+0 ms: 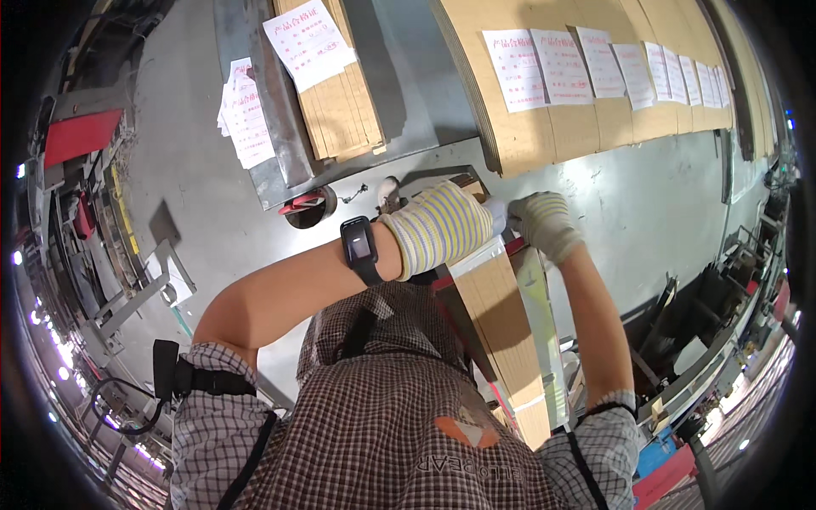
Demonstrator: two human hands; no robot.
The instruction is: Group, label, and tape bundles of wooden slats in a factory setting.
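Note:
My left hand (455, 223), in a knitted glove with yellow and grey stripes, is at the far end of a long stack of flat cardboard (503, 327). Its fingers are curled, and what they hold is hidden. Close on its right is my right hand (546, 223), in a similar pale glove, with fingers bent into a pinch. Anything between those fingers is too small to make out. A white strip (478, 257) crosses the cardboard just below my left hand. A white band (529, 403) goes over the stack nearer my body.
Ahead, a dark metal table (416, 93) bears a narrow cardboard bundle (340, 110) and loose printed sheets (248, 123). A wide row of cardboard bundles (586, 140) with paper labels stands at the far right. A red-rimmed round container (308, 208) is below the table's edge.

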